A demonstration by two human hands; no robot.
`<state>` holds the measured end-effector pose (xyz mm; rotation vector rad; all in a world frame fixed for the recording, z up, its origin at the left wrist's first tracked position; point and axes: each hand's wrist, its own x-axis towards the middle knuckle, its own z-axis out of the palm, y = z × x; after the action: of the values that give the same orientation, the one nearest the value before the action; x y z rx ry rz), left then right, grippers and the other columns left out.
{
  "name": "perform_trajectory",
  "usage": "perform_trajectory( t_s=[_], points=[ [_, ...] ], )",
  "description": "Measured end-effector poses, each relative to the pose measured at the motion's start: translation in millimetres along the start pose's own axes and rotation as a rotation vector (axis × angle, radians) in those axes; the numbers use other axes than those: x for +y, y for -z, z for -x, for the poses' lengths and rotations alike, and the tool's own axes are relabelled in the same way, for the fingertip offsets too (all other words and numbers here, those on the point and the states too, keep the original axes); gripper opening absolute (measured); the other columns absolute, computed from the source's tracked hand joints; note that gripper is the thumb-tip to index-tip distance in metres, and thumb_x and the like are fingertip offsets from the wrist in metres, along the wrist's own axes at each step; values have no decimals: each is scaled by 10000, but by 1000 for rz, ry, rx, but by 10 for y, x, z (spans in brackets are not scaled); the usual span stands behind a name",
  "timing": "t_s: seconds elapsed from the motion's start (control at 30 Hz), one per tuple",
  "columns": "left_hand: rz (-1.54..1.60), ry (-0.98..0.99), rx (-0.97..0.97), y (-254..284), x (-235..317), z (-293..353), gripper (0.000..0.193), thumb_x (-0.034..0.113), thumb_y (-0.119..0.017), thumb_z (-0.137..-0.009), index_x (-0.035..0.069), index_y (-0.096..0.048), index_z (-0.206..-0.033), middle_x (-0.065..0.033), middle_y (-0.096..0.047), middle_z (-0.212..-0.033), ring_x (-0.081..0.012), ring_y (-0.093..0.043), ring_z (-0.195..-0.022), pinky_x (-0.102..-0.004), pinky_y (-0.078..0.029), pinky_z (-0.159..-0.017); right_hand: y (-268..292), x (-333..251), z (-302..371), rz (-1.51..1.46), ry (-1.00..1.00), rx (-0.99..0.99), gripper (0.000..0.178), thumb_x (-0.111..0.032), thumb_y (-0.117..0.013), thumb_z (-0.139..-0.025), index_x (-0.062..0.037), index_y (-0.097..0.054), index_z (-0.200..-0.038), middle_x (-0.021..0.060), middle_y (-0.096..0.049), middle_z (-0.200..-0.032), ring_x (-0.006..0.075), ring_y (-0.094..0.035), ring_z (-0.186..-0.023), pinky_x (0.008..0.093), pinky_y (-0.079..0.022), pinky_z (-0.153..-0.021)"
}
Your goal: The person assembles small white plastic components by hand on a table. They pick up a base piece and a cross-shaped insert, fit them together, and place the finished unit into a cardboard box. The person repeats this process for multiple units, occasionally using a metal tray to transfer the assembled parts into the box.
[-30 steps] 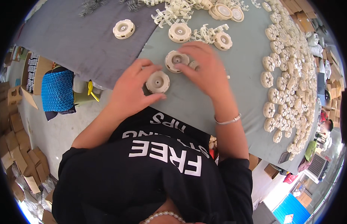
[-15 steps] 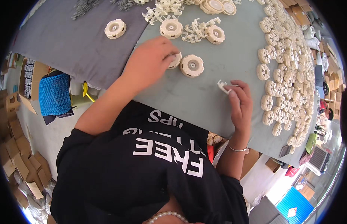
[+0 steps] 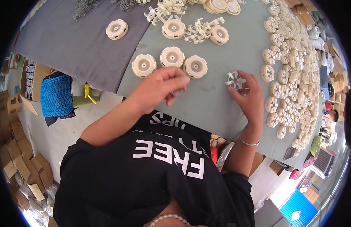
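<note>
My right hand (image 3: 249, 92) pinches a white pronged plastic ring (image 3: 234, 80) just above the table. My left hand (image 3: 164, 87) hovers over the near part of the table with its fingers pinched together. Something small and dark seems to sit under those fingertips, too blurred to name. Just beyond it, three round cream plastic discs with notched rims stand close together: a left one (image 3: 144, 66), a middle one (image 3: 172, 57) and a right one (image 3: 195, 67). The left hand partly overlaps their near edges.
Farther back lie more discs (image 3: 173, 29) and loose pronged rings (image 3: 198, 31). Dark coil springs (image 3: 84, 7) are heaped at the far left. Many discs fitted with rings (image 3: 287, 75) crowd the table's right side. A blue textured cloth (image 3: 56, 95) hangs beside the left edge.
My left hand has moved toward me and slightly right, uncovering the left and middle discs. My right hand has shifted right, and the pronged ring has turned to show its face.
</note>
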<state>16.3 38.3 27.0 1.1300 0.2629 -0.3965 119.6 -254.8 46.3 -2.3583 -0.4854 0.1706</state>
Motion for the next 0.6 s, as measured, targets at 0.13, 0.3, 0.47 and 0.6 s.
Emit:
perform_trajectory(
  t_s=[0.13, 0.3, 0.47, 0.6],
  points=[
    [39, 62, 40, -8, -71, -16, 85, 156, -579, -1026, 102, -631, -1065, -7, -628, -895, -75, -526, -673, -231, -430, -476, -113, -371, -237, -107, 228, -86, 554, -74, -831, -767, -62, -683, -1301, 77, -680, -1215, 217, -641, -893, 331, -568, -805],
    [-722, -580, 342, -32, -218, -41, 283, 105, -604, -997, 102, -653, -1275, -22, -639, -818, -113, -573, -655, -308, -483, -537, -329, -637, -473, -60, 407, -235, 518, -99, -828, -796, -67, -688, -1293, 98, -684, -1271, 313, -675, -1057, 397, -571, -897],
    [-1360, -730, 365, -43, -300, -54, 589, 106, -674, -918, 172, -581, -1495, -47, -610, -762, -204, -619, -652, -362, -517, -574, -454, -551, -544, 16, 417, -269, 554, -149, -852, -798, -104, -698, -1329, 68, -671, -1364, 262, -687, -1000, 328, -566, -798],
    [-1610, -617, 363, -126, -316, 0, 666, 99, -673, -871, 174, -559, -1523, -36, -534, -721, -214, -609, -641, -363, -522, -534, -576, -454, -419, 193, 435, -226, 690, -233, -848, -814, -115, -601, -1447, 78, -572, -1512, 305, -617, -1243, 413, -505, -1012]
  ],
)
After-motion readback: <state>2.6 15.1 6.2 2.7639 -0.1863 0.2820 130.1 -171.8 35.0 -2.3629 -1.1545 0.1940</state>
